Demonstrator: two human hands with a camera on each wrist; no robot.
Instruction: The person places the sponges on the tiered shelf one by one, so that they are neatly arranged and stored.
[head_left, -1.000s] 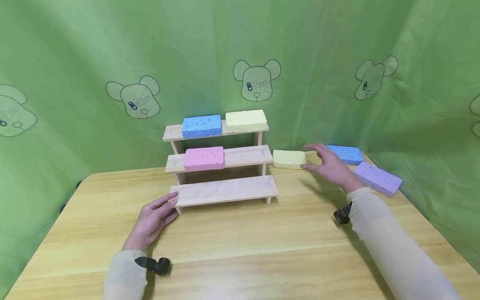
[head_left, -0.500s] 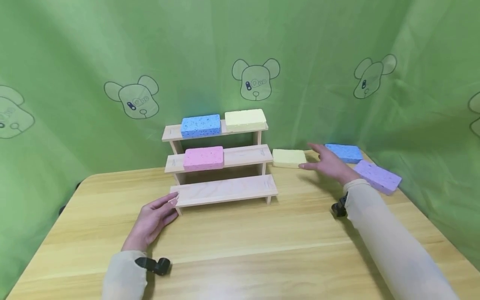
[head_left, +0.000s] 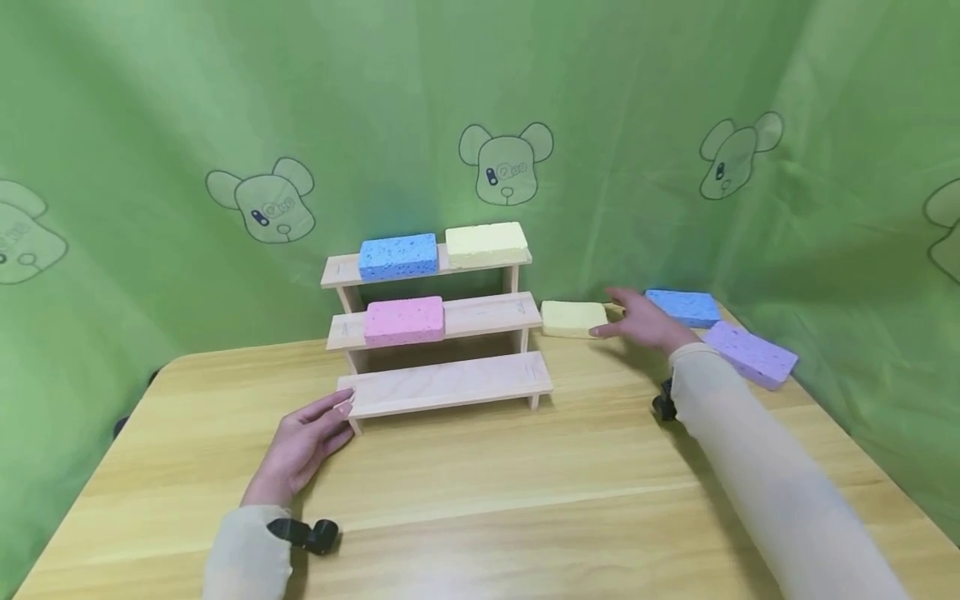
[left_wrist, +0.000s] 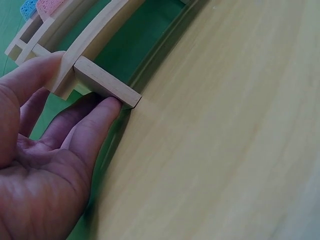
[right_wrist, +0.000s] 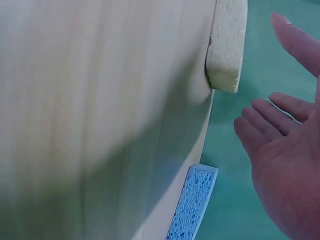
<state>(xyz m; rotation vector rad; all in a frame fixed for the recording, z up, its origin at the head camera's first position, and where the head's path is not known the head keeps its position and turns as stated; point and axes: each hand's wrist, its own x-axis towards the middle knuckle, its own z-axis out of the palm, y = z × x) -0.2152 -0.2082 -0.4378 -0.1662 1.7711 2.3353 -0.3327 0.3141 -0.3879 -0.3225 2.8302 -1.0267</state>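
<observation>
A three-step wooden shelf stand point(head_left: 450, 386) is on the table. My left hand point(head_left: 303, 442) grips the left end of its lowest step, thumb at the board and fingers against the leg point(left_wrist: 107, 85). Right of the stand a pale yellow sponge point(head_left: 567, 319) lies flat. Beside its right end my right hand point(head_left: 641, 321) is spread with thumb and fingers apart, holding nothing; the right wrist view shows a gap between the hand and the yellow sponge point(right_wrist: 226, 55). On the top step sit a blue sponge point(head_left: 397, 257) and another yellow sponge point(head_left: 487, 245). A pink sponge point(head_left: 405, 322) occupies the middle step's left half.
Behind the right hand, a second blue sponge point(head_left: 686, 307) lies by the table's back edge. A purple sponge point(head_left: 750, 354) rests at an angle near the right edge. Green cloth point(head_left: 622, 150) with printed bear heads hangs directly behind the table point(head_left: 465, 500).
My right hand has shifted slightly left, staying spread beside the yellow sponge. The left hand keeps its hold on the stand, and the sponges have stayed in place.
</observation>
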